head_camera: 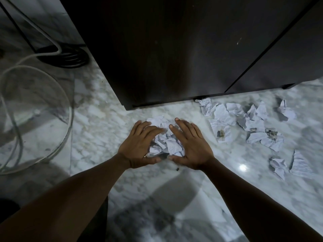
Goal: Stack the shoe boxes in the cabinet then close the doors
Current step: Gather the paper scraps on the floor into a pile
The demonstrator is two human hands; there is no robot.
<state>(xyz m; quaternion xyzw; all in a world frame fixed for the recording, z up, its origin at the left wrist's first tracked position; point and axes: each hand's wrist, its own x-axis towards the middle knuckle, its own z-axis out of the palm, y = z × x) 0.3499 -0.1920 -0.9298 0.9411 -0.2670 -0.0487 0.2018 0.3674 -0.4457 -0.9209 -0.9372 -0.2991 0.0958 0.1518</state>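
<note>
Shoe boxes show nowhere; the dark brown wooden cabinet [174, 58], doors seemingly shut, stands just beyond both hands. Left hand [138, 145] and right hand [191, 145], fingers spread and lightly curved, cup a heap of crumpled white paper [167, 145] on the grey marble floor [97, 133]. Press inward evenly before lifting, I judge. The cabinet's inside is hidden and its top cut off.
</note>
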